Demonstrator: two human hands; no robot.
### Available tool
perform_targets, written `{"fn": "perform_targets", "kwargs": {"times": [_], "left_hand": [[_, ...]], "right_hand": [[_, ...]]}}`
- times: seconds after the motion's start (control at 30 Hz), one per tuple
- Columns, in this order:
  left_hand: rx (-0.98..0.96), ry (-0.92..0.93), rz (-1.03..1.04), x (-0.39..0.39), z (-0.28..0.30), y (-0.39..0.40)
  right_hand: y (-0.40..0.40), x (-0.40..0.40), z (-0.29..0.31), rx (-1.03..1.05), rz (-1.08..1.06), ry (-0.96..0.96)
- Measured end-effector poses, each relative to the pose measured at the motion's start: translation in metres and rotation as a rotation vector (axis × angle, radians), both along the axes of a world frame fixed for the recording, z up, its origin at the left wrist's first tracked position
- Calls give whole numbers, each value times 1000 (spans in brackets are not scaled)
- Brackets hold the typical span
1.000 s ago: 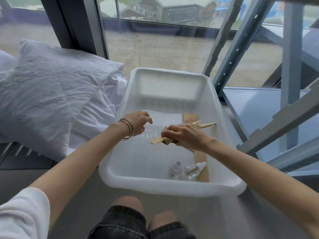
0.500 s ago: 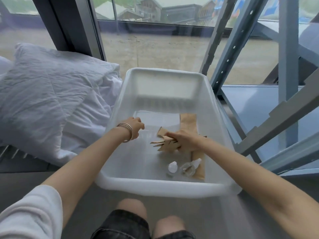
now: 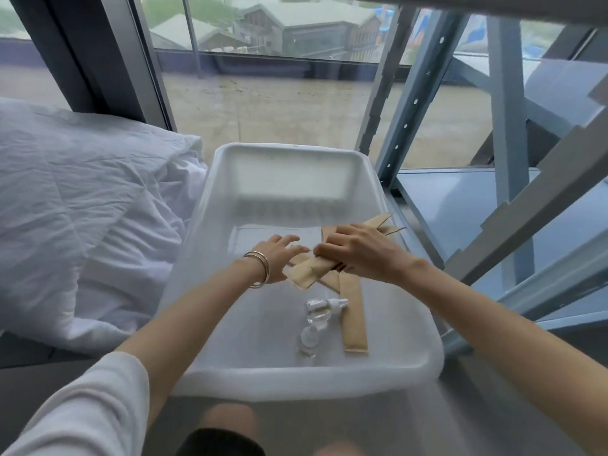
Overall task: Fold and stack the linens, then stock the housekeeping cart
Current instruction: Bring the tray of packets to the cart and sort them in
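Observation:
A translucent white plastic bin [image 3: 424, 353] stands in front of me. Inside it my right hand [image 3: 355, 250] grips a bundle of long brown paper sleeves [image 3: 306, 269]. My left hand [image 3: 279, 258], with bangles on the wrist, reaches toward the bundle's near end with fingers stretched out, touching or almost touching it. One more brown sleeve [image 3: 353, 319] lies flat on the bin floor. Two small clear bottles [image 3: 320, 307] lie beside it. A flat clear packet [image 3: 273, 236] rests at the bin's far middle.
White crumpled bedding and a pillow [image 3: 75, 209] lie to the left of the bin. A blue-grey metal shelving rack [image 3: 467, 205] rises at the right. A large window [image 3: 279, 93] is straight ahead. My knees show below the bin.
My right hand lifted the bundle of sleeves and turned it more crosswise. My left hand opened from a loose curl and reached over to the bundle. The view shifted slightly.

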State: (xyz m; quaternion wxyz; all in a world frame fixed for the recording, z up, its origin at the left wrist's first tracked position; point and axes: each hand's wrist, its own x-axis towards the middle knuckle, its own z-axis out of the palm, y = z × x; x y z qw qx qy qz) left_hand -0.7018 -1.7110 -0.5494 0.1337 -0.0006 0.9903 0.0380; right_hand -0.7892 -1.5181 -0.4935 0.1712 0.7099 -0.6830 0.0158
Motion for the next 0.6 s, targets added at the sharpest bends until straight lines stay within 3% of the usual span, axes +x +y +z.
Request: {"fn": "perform_targets", "kwargs": {"times": [0.13,0.37,0.6], "left_hand": [[198,-45,85,-39,-13,41],[18,-279,-139,-64,-27,71],[-113,-282,-285,-30,-30,57]], "right_hand": [[4,-21,37,32,-113,-14],[7,-31,45,100,-259,-58],[6,-25,23,144,-303,-96]]}}
